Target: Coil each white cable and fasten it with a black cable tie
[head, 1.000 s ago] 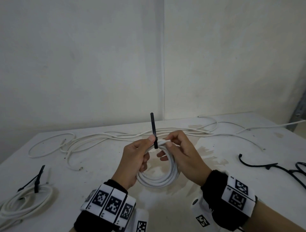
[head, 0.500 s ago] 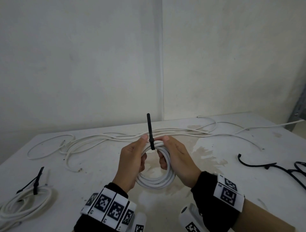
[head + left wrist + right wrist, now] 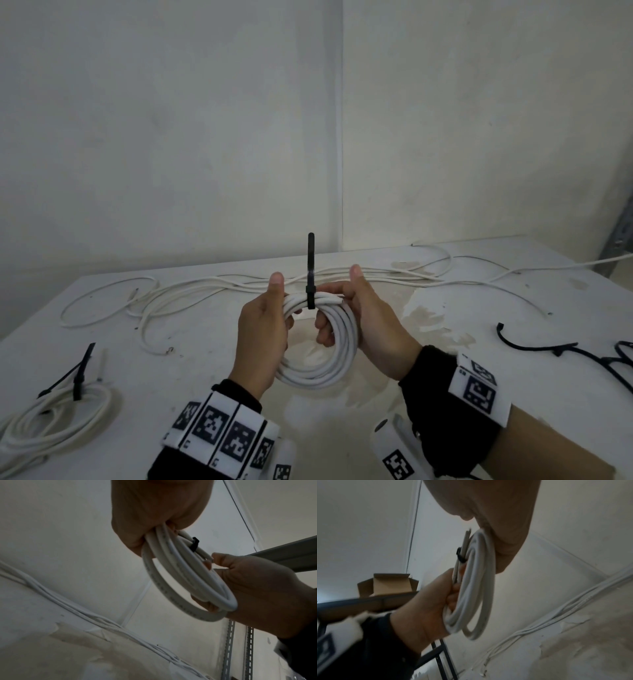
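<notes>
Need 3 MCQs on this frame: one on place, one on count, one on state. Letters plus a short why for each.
1. Where does the finished coil lie?
A. table's near left
B. far right
C. on the shelf

2. How many hands hold the coil being tied?
A. none
B. one
C. two

3. How is the tie on the held coil?
A. lying loose on the table
B. wrapped round the strands, tail pointing up
C. not there

Answers:
1. A: it rests at the near left of the table, with its own black tie.
2. C: the left hand and the right hand each grip a side.
3. B: the band circles the top of the coil and its tail stands upright.
</notes>
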`<state>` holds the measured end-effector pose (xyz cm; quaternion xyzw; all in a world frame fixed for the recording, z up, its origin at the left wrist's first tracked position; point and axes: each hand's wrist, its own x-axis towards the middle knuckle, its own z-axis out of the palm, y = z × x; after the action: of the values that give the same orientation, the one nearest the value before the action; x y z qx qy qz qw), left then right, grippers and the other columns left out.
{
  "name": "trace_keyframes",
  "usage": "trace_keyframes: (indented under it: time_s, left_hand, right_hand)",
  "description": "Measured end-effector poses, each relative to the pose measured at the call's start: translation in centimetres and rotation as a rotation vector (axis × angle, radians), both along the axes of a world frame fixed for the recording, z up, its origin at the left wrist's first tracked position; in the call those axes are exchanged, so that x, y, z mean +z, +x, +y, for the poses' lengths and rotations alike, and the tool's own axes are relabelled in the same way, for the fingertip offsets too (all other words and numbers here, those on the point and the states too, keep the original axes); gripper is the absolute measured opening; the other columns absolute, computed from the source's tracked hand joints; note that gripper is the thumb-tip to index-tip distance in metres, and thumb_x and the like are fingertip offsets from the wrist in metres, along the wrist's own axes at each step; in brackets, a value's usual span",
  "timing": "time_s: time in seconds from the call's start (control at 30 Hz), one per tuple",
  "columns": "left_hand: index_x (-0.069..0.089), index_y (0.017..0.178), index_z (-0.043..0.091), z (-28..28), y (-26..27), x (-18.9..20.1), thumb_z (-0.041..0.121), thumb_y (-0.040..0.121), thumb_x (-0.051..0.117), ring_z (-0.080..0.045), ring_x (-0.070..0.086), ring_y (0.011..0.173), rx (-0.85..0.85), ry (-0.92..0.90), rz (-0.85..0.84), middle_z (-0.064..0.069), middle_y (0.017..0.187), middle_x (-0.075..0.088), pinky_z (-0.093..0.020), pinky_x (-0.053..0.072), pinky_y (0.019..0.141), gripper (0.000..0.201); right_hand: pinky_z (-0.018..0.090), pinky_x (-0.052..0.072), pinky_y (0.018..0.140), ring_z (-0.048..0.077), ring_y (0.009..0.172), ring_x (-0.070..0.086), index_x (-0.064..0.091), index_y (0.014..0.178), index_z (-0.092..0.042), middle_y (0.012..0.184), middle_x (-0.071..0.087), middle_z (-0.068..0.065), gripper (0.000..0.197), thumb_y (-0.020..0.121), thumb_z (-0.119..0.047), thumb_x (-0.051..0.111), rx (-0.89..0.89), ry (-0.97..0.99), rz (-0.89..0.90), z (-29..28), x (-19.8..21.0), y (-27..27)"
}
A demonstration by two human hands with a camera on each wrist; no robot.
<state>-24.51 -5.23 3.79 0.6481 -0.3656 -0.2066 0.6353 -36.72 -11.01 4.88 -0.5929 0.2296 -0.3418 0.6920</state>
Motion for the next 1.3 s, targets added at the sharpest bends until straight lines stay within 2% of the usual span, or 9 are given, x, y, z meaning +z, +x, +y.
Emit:
trace_keyframes:
  time_s: [0.07, 0.27, 0.5, 0.63, 0.83, 0.97, 1.1, 1.2, 1.3]
  left_hand:
    - [0.050, 0.060, 0.006, 0.1, 0.4, -0.1, 0.045, 0.095, 0.035, -0.006, 0.030, 0.034, 0.006, -0.003, -0.028, 0.003, 0.042, 0.038, -0.027, 0.026, 0.047, 0.055]
    - [0.044, 0.058, 0.009, 0.6, 0.6, -0.2, 0.045, 0.096, 0.034, -0.012, 0.030, 0.041, 0.026, -0.003, -0.051, -0.002, 0.048, 0.038, -0.028, 0.026, 0.048, 0.053]
    - [0.053, 0.067, 0.007, 2.6, 3.3, -0.6, 0.042, 0.096, 0.032, -0.009, 0.036, 0.037, -0.059, 0.039, 0.010, 0.004, 0.044, 0.042, -0.020, 0.032, 0.040, 0.051]
    - [0.045, 0.066, 0.013, 4.0, 4.2, -0.8, 0.036, 0.095, 0.039, -0.012, 0.036, 0.049, -0.073, 0.020, -0.150, 0.001, 0.054, 0.039, -0.026, 0.034, 0.049, 0.038]
    - [0.046, 0.066, 0.016, 5.3, 6.7, -1.2, 0.038, 0.092, 0.043, -0.006, 0.034, 0.044, -0.060, 0.012, -0.132, 0.004, 0.055, 0.038, -0.022, 0.034, 0.049, 0.034]
    - [0.051, 0.097, 0.030, 7.2, 8.9, -1.5, 0.035, 0.094, 0.039, 0.002, 0.052, 0.074, -0.150, 0.113, -0.388, 0.015, 0.082, 0.054, -0.007, 0.039, 0.069, 0.014]
    - [0.049, 0.126, 0.016, 8.6, 11.0, -1.9, 0.029, 0.098, 0.035, -0.008, 0.050, 0.089, -0.075, 0.199, -0.543, 0.006, 0.098, 0.052, -0.007, 0.035, 0.072, 0.034]
    - [0.053, 0.123, 0.012, 9.5, 12.5, -2.2, 0.026, 0.098, 0.037, -0.011, 0.051, 0.087, -0.015, 0.220, -0.543, 0.004, 0.093, 0.054, -0.018, 0.037, 0.075, 0.033]
    - [0.056, 0.110, 0.014, 10.8, 14.2, -2.3, 0.023, 0.098, 0.038, -0.017, 0.053, 0.083, 0.036, 0.255, -0.518, 0.004, 0.083, 0.054, -0.027, 0.040, 0.078, 0.023]
  right_hand:
    - [0.029, 0.048, 0.055, 0.021, 0.049, 0.055, 0.061, 0.094, -0.007, 0.060, 0.059, 0.011, 0.063, 0.093, -0.053, 0.018, 0.029, 0.028, 0.031, -0.1, 0.3, 0.5]
    - [0.018, 0.027, 0.040, 0.007, 0.035, 0.029, 0.057, 0.080, -0.007, 0.048, 0.037, 0.001, 0.054, 0.097, -0.046, 0.023, -0.070, -0.047, 0.054, 1.2, 0.0, 2.8]
    - [0.019, 0.031, 0.041, 0.008, 0.036, 0.032, 0.055, 0.091, -0.005, 0.048, 0.039, -0.001, 0.032, 0.096, -0.034, 0.041, -0.001, -0.056, 0.105, 1.5, -0.3, 4.8]
    - [0.018, 0.029, 0.039, 0.007, 0.036, 0.029, 0.053, 0.087, -0.005, 0.046, 0.036, -0.002, 0.033, 0.098, -0.033, 0.037, -0.030, -0.043, 0.066, 2.2, -0.9, 6.5]
    - [0.018, 0.030, 0.040, 0.007, 0.038, 0.029, 0.054, 0.085, -0.007, 0.049, 0.035, -0.001, 0.034, 0.098, -0.033, 0.036, 0.023, -0.044, 0.058, 3.4, -1.2, 8.8]
    - [0.020, 0.031, 0.040, 0.009, 0.038, 0.029, 0.052, 0.084, -0.007, 0.052, 0.035, 0.002, 0.034, 0.098, -0.035, 0.036, 0.019, -0.027, 0.065, 3.4, -1.4, 9.9]
    - [0.022, 0.040, 0.046, 0.012, 0.042, 0.043, 0.052, 0.077, -0.007, 0.059, 0.046, 0.007, 0.041, 0.097, -0.038, 0.034, 0.088, -0.121, 0.149, 4.1, -2.1, 11.3]
    - [0.023, 0.051, 0.059, 0.015, 0.060, 0.061, 0.060, 0.083, -0.008, 0.074, 0.061, 0.009, 0.047, 0.096, -0.043, 0.031, 0.185, -0.147, 0.244, 4.9, -2.3, 12.6]
    - [0.028, 0.049, 0.081, 0.015, 0.087, 0.063, 0.060, 0.108, -0.014, 0.099, 0.064, 0.002, 0.051, 0.093, -0.053, 0.030, 0.228, -0.186, 0.344, 4.8, -2.8, 13.6]
